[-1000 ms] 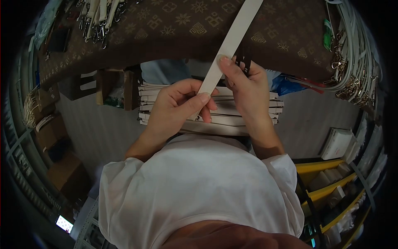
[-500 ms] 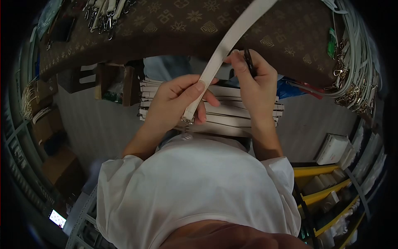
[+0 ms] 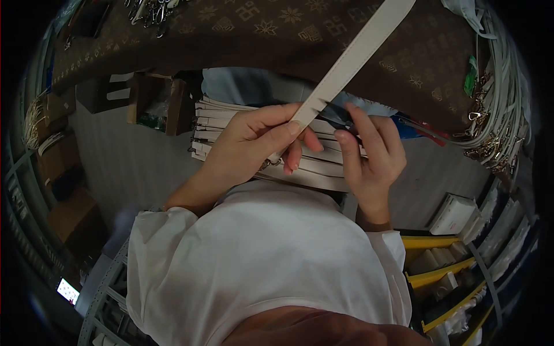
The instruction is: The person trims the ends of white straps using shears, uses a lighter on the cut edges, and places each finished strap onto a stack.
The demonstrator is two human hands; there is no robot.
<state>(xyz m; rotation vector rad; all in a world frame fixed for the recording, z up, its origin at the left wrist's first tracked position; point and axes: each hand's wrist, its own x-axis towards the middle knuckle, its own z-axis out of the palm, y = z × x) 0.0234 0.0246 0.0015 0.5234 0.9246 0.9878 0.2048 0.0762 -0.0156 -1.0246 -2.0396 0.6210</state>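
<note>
A long off-white strap (image 3: 352, 63) with stitched edges runs up and away to the right. My left hand (image 3: 248, 138) is closed on its near end, thumb on top and fingers underneath. A metal clasp (image 3: 266, 164) hangs at that end, partly hidden by the hand. Just right of the strap is my right hand (image 3: 375, 150), its fingers curled about a slim dark tool (image 3: 347, 126) too shadowed to name exactly. Below both hands lies a pile of similar straps (image 3: 222, 118), side by side across my lap.
A brown patterned cloth (image 3: 259, 49) covers the table ahead. Metal clasps (image 3: 153, 14) lie at its far left; white cords with gold clasps (image 3: 499, 138) hang at the right. A cardboard box (image 3: 179, 106) is left of the lap, and yellow-edged shelves (image 3: 441, 274) are behind right.
The strap and my left hand have shifted slightly right. My right hand has moved down and right, away from the strap, its fingers now spread wider and the dark tool lower.
</note>
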